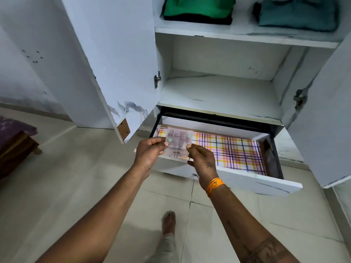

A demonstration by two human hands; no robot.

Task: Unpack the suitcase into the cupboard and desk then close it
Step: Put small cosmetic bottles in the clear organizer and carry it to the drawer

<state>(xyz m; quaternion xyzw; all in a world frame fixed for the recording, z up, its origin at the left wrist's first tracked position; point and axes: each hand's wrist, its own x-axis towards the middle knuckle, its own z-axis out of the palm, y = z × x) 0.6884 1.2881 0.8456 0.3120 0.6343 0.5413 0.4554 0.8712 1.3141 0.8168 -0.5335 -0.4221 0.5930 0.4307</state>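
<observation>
The cupboard has smooth white panels with a faint marble-like grey veining, chipped at one door corner to bare brown board. Its hinges look like dull metal. The drawer is lined with checked paper or cloth; which one is unclear. The blister pack is shiny clear plastic. Folded clothes look like soft matt cloth. The floor is glossy pale tile.

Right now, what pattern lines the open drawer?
A plaid liner of yellow, pink and dark purple stripes, seen from the head view.
</observation>
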